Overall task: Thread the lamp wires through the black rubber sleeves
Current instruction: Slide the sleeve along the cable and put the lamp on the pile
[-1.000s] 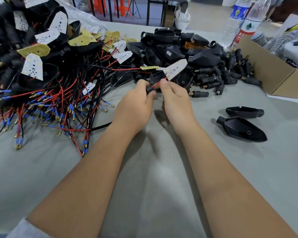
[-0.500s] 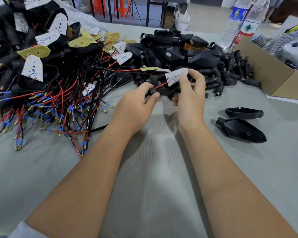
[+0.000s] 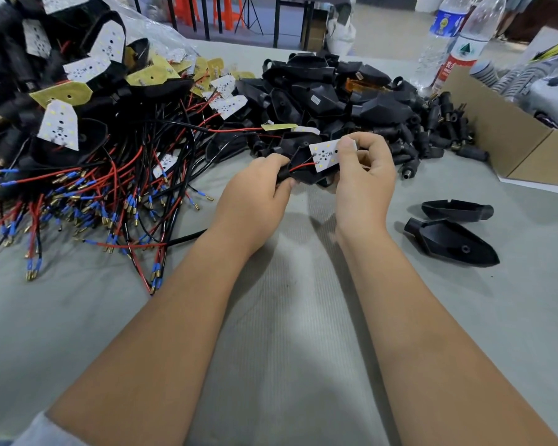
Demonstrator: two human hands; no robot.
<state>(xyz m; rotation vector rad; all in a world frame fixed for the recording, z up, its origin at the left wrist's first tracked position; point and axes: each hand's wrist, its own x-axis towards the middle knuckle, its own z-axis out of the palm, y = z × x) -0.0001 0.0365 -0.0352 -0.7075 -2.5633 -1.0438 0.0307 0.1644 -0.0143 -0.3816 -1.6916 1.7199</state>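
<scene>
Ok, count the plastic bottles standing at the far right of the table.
2, side by side by the cardboard box: the blue-labelled bottle farther back, the red-labelled bottle nearer. The box may hide more.

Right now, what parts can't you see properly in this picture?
All in the head view:
- The black sleeve end under the left hand: its fingers cover it, so threading can't be judged.
- The black housing beneath the LED board: mostly hidden by the board and the right hand.
- The cardboard box: cut off by the right edge.
- The water bottle label: too small to read.
</scene>
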